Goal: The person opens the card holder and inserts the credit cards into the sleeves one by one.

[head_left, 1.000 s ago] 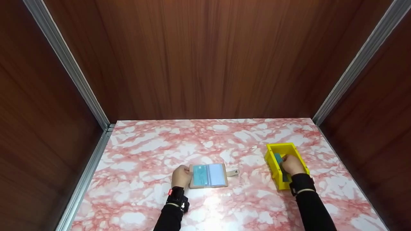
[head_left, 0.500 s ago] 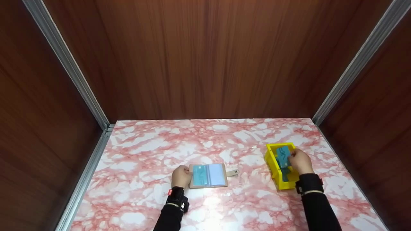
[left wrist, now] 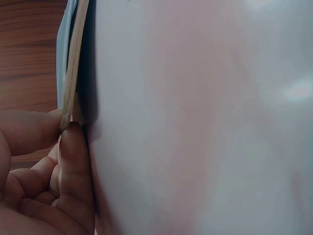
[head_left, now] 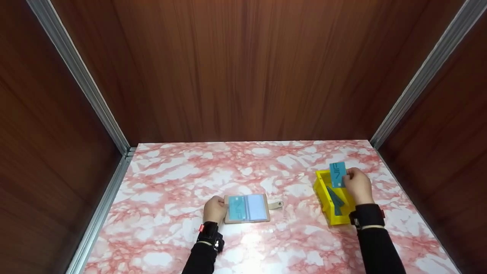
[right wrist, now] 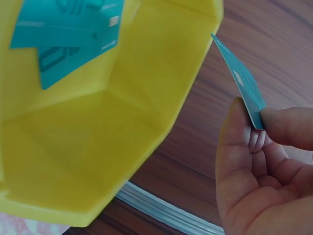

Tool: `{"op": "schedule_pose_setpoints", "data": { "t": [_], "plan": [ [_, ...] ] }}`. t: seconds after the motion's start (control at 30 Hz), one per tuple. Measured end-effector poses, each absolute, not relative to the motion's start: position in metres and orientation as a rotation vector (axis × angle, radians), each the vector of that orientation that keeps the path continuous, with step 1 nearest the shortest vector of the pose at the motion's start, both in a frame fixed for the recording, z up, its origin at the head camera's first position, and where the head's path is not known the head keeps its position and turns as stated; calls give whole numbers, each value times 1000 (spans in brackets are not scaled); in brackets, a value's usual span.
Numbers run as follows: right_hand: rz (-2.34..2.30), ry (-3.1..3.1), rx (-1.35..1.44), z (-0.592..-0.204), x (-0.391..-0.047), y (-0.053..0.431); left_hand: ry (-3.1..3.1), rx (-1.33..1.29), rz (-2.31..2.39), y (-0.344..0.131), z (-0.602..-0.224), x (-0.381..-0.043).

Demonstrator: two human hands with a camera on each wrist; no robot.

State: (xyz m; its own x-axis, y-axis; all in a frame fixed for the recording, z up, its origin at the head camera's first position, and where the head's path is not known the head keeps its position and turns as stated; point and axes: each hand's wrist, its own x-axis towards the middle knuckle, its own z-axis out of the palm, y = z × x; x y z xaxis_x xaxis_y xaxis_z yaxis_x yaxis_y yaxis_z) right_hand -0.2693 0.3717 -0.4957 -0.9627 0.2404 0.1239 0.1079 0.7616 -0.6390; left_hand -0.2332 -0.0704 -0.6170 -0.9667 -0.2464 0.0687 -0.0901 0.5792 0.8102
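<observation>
An opened card holder [head_left: 269,213] with a tan edge lies on the table, a teal card [head_left: 237,207] in its left clear sleeve and a snap strap [head_left: 276,205] sticking out to the right. My left hand [head_left: 214,209] pinches its left edge between thumb and finger, as the left wrist view also shows. Above the back of the yellow bin [head_left: 326,201], my right hand [head_left: 358,185] pinches another teal card [head_left: 337,174] by its edge, face towards the head camera. Inside the bin, more teal cards [right wrist: 68,29] overlap against one wall.
The table [head_left: 171,182] has a red and white marbled top. Brown wood-grain panels [head_left: 243,72] stand at the back and both sides, with metal rails [head_left: 426,72] along the corners.
My right hand has risen out of the yellow bin with a teal card, which has moved up and back over the bin's far end. The left hand and card holder have stayed put.
</observation>
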Motion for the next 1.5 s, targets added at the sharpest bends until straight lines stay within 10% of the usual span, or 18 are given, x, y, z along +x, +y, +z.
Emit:
{"op": "schedule_pose_setpoints", "data": {
  "t": [1.5],
  "plan": [
    [1199,-2688,52,-517,-273,264,-2599,258,-1333,-71,-617,-232]
  ]
}}
